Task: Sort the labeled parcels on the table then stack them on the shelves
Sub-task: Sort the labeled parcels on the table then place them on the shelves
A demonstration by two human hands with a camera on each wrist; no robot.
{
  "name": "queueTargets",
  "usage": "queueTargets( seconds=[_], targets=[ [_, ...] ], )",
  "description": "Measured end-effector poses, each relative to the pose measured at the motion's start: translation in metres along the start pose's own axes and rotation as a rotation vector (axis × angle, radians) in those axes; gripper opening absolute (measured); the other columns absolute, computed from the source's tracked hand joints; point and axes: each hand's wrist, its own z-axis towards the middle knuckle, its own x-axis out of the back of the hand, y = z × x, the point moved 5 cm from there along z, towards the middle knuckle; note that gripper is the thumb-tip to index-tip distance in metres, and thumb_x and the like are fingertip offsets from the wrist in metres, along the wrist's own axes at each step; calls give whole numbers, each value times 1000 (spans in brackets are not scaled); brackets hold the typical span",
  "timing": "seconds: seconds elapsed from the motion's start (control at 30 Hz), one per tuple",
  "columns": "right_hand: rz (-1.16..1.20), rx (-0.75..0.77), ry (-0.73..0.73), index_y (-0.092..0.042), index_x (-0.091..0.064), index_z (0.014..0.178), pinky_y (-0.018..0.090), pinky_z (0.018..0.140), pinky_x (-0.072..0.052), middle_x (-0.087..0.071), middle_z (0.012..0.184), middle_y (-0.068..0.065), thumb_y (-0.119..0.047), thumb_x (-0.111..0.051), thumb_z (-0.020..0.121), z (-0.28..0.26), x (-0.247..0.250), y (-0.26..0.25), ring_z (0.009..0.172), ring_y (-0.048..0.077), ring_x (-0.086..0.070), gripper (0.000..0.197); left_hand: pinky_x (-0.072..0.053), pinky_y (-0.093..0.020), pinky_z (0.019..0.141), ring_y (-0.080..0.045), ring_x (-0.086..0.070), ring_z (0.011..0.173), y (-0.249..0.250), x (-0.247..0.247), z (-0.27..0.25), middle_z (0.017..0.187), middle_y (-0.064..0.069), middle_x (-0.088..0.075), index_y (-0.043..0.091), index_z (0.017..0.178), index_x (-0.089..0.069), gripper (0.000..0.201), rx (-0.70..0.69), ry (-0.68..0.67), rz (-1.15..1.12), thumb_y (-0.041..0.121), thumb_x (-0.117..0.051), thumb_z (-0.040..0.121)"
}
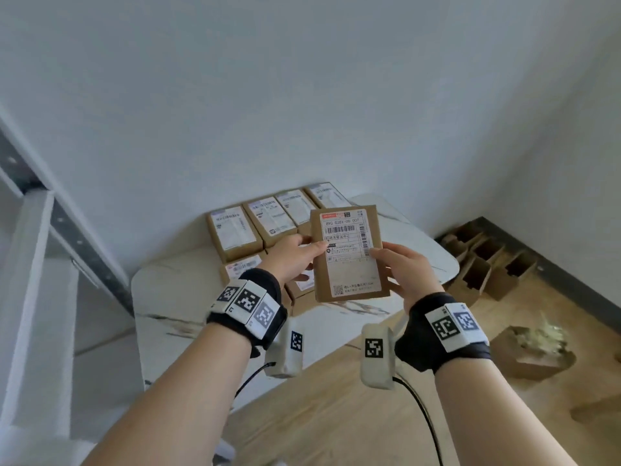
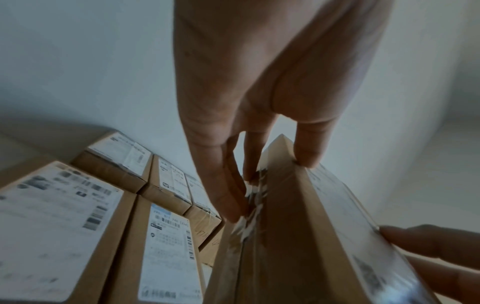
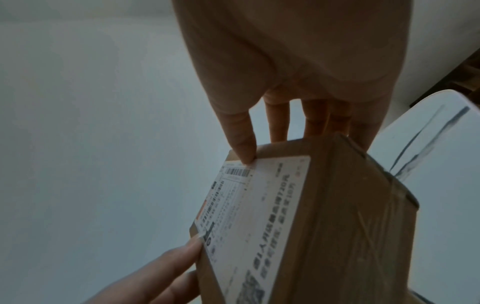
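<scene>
A brown cardboard parcel (image 1: 349, 253) with a white shipping label hangs in the air above the table, label facing me. My left hand (image 1: 295, 257) grips its left edge, thumb on the label and fingers behind. My right hand (image 1: 406, 270) grips its right edge the same way. The left wrist view shows the parcel's taped side (image 2: 280, 236) pinched between my thumb and fingers. In the right wrist view the parcel (image 3: 298, 226) shows its label, and my thumb presses the top corner. Several more labeled parcels (image 1: 235, 230) lie in rows on the table behind it.
The white marble-patterned table (image 1: 174, 297) stands against a white wall. A white shelf frame (image 1: 37, 247) rises at the left. Opened, empty cardboard boxes (image 1: 484, 260) sit on the wooden floor at the right, with another box (image 1: 534, 351) nearer me.
</scene>
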Motion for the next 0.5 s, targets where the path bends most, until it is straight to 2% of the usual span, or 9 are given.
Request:
queueTargets(
  seconds=[0.1, 0.23, 0.37, 0.5],
  targets=[
    [-12, -15, 14, -11, -64, 114, 27, 65, -52, -71, 95, 7, -12, -61, 89, 33, 5, -8, 80, 18, -66, 25, -55, -29, 77, -18, -64, 99, 3, -6, 33, 112, -1, -67, 14, 122, -59, 37, 37, -31, -25, 38, -52, 96],
    [-59, -11, 28, -13, -64, 107, 30, 72, -55, -71, 98, 9, -10, -58, 90, 78, 14, -16, 84, 21, -66, 19, -57, -32, 80, -21, -65, 99, 7, -18, 76, 112, -3, -67, 10, 118, -60, 36, 77, -30, -35, 38, -53, 96],
    [-145, -40, -5, -15, -65, 107, 37, 82, -56, -70, 100, 9, -11, -58, 89, 122, 19, -12, 91, 25, -66, 20, -54, -25, 67, -17, -63, 86, 6, -34, 110, 109, -5, -68, 8, 118, -61, 38, 136, 4, -26, 38, -53, 95],
    [-220, -105, -85, -11, -65, 109, 34, 78, -53, -70, 102, 11, -11, -60, 87, 161, 28, -4, 90, 24, -64, 23, -54, -22, 66, -13, -63, 78, 0, -50, 134, 101, -4, -66, 6, 116, -61, 39, 221, 29, -14, 38, -49, 97]
  ],
)
